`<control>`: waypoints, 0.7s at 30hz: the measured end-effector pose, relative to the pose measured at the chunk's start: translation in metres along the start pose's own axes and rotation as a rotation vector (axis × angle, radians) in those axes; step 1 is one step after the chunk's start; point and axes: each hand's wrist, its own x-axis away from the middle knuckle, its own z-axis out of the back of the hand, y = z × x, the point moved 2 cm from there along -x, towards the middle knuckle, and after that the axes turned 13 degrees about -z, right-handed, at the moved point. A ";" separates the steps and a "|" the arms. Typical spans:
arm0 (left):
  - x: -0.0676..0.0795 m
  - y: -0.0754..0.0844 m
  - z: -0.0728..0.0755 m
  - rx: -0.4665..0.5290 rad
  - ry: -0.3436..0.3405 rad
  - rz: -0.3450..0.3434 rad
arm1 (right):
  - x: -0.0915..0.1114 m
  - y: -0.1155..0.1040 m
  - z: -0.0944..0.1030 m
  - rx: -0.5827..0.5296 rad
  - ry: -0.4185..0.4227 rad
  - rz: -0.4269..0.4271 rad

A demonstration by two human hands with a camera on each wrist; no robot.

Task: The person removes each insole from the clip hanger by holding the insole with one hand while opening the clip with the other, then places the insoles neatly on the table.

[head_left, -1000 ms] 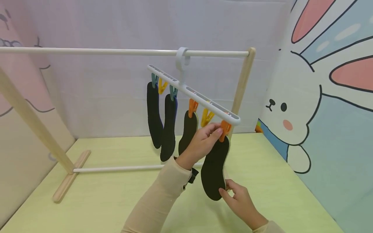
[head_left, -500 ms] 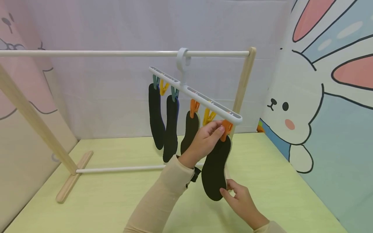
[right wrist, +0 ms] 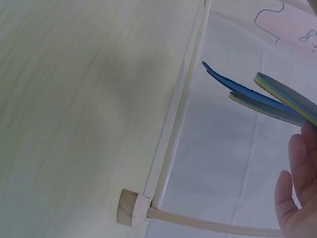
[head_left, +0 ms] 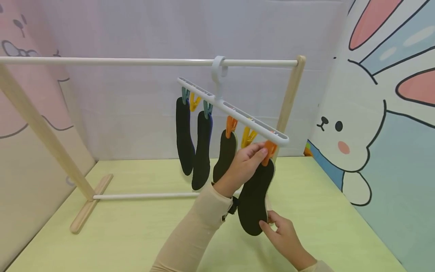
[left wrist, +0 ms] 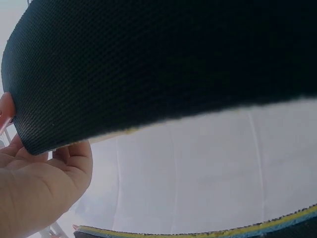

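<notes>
In the head view, my left hand [head_left: 244, 166] pinches an orange clothespin [head_left: 269, 152] at the near end of the white clip hanger [head_left: 234, 110]. From that clothespin hangs a black shoe insole [head_left: 255, 198]. Thumb and fingers of my right hand [head_left: 283, 232] pinch the insole's lower right edge. Three more black insoles hang farther along: one from another orange clothespin [head_left: 231, 125], two from teal clothespins [head_left: 207, 108]. In the left wrist view, the near insole [left wrist: 148, 59] spans the top, with the left hand [left wrist: 44, 183] at its end. The right hand [right wrist: 302, 188] shows beside insole edges in the right wrist view.
The hanger hooks over the white top rod [head_left: 136, 61] of a wooden-legged rack. A lower white rod [head_left: 142, 196] and a wooden foot [head_left: 91, 204] stand on the light green table [head_left: 142, 234]. Yellow clothespins [head_left: 248, 136] hold nothing. A rabbit-printed wall [head_left: 391, 158] borders the right.
The whole head view has slid slightly, so everything appears a little farther right. Both hands keep their hold on the clothespin and the insole.
</notes>
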 end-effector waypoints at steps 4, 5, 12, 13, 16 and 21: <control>0.001 -0.001 -0.001 0.014 -0.002 0.031 | 0.001 0.001 0.000 -0.008 -0.001 0.005; 0.001 -0.001 -0.001 0.017 -0.004 0.033 | 0.001 0.002 0.000 -0.009 -0.001 0.011; -0.001 -0.001 -0.001 0.017 -0.022 0.029 | 0.002 0.000 0.000 -0.007 0.001 0.021; -0.001 -0.001 -0.001 0.020 -0.022 0.031 | 0.002 0.000 0.000 -0.005 0.002 0.020; -0.002 0.000 -0.001 0.028 -0.026 0.035 | 0.003 0.000 0.000 0.004 0.011 0.018; -0.004 0.000 -0.001 0.041 -0.040 0.030 | 0.003 0.001 -0.001 0.000 0.015 0.020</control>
